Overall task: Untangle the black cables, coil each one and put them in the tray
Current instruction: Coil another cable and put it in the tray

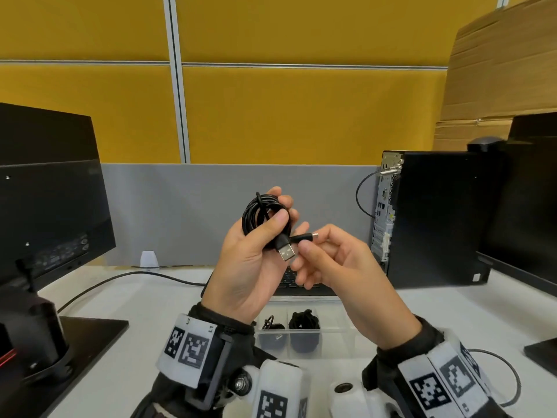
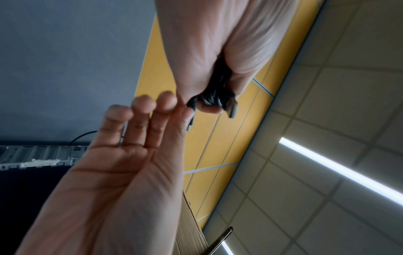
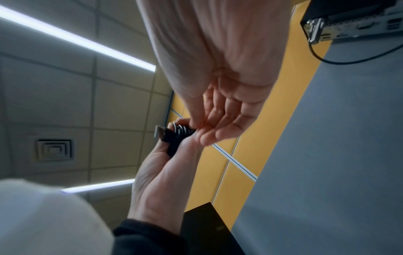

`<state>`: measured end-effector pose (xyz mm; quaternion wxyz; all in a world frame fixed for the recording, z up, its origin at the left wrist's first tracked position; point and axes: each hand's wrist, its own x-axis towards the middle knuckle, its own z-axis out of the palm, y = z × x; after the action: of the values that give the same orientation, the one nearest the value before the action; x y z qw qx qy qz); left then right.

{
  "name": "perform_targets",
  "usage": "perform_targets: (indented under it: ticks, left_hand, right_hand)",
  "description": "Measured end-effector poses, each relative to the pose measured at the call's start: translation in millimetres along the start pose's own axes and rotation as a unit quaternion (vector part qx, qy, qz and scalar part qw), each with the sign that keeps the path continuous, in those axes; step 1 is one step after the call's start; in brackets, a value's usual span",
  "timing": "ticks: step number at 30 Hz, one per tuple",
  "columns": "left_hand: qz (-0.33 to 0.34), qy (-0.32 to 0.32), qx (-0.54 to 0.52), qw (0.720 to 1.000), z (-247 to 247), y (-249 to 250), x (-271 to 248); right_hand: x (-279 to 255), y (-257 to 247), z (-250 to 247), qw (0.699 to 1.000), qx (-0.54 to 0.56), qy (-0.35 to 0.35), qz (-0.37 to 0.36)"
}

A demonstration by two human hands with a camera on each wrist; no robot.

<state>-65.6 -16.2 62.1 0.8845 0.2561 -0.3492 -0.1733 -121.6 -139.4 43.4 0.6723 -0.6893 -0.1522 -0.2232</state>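
Left hand [image 1: 250, 251] grip around coiled cable [image 1: 256, 215]

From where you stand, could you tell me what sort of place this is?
Most likely an office desk in a cubicle: yellow partition panels behind, a monitor on the left, and a desktop computer tower on the white desk.

Seen from below, the right hand [image 3: 220, 96] reaches down with its fingertips [image 3: 205, 138] touching a tight coil of thin black cable [image 3: 177, 136]. The left hand [image 3: 165, 172], rising from a dark sleeve [image 3: 141, 239], grips that coil, and a flat silver USB plug [image 3: 158, 132] sticks out to one side. Behind them are a yellow partition panel [image 3: 218, 172], pale ceiling tiles [image 3: 109, 103] and a bright strip light [image 3: 76, 39].
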Motion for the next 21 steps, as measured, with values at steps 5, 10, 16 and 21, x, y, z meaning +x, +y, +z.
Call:
perform_targets:
  ticks: [5, 10, 16, 21]
  left_hand:
    - [-0.045, -0.038, 0.037, 0.998, 2.3, -2.3, -3.4]
    - [-0.064, -0.022, 0.128, 0.989, 5.9, -11.8, -5.6]
    - [-0.07, 0.007, 0.094, 0.993, 1.9, -22.3, -1.4]
    - [-0.074, -0.007, 0.159, 0.985, 0.8, -27.6, -1.0]
  right_hand:
    - [0.6, -0.3, -0.2, 0.998, 0.038, 0.043, 0.002]
    - [1.3, -0.8, -2.9, 0.997, 0.016, 0.076, -0.014]
    - [1.2, -4.7, -2.6, 0.995, -0.023, 0.084, -0.045]
    - [-1.8, -18.7, -8.5, 0.997, -0.071, 0.028, -0.034]
